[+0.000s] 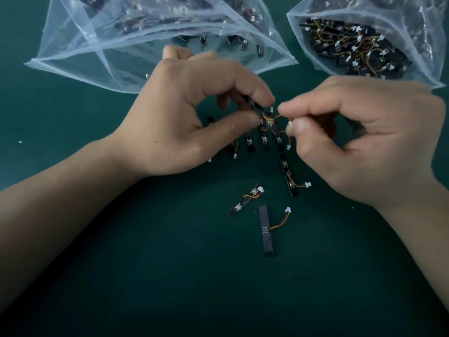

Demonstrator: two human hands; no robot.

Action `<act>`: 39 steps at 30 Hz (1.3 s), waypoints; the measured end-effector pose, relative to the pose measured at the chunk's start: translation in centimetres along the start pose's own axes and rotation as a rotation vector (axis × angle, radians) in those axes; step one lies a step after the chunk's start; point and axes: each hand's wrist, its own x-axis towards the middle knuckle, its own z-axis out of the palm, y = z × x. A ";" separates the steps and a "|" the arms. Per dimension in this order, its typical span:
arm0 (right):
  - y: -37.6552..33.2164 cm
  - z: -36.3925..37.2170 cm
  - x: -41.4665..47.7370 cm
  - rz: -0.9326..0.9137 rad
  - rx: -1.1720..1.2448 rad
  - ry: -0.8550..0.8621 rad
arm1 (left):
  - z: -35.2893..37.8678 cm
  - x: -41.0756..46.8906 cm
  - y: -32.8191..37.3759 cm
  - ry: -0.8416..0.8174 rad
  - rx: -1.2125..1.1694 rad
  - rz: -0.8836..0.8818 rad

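My left hand pinches a narrow black circuit strip between thumb and fingers, above the green mat. My right hand pinches the thin orange-yellow wire that leaves that strip, close to its white connector. Under the hands lie several more black strips with wires in a loose row. Three others lie nearer me: one slanted strip, one upright dark strip, and one beside my right hand.
A clear plastic bag at the back left holds black strips. A second clear bag at the back right is full of wired strips. The green mat covers the table.
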 end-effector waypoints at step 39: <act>-1.1 -0.8 -0.6 0.139 -0.147 -0.428 | -0.2 0.5 0.4 -0.165 -0.370 -0.187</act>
